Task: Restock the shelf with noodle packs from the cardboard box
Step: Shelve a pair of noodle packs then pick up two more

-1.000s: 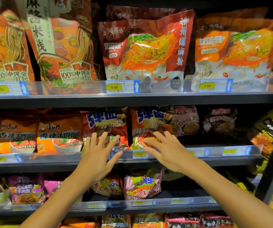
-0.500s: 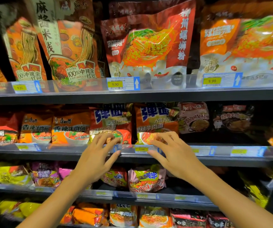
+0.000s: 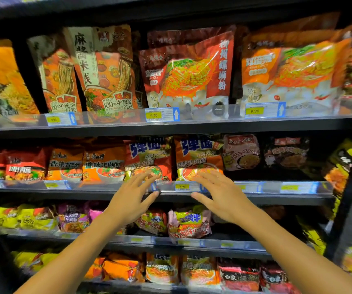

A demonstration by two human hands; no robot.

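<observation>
Hands: left [image 3: 131,200], right [image 3: 224,198], spread before two blue-lettered packs [image 3: 198,158].

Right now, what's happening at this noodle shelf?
A person is reaching both bare hands toward the second shelf of a store rack. The left hand and right hand are open with fingers spread, at the two red-orange noodle packs with blue lettering, over the clear price-label rail. Neither hand has a grip on a pack. No cardboard box is in view.
</observation>
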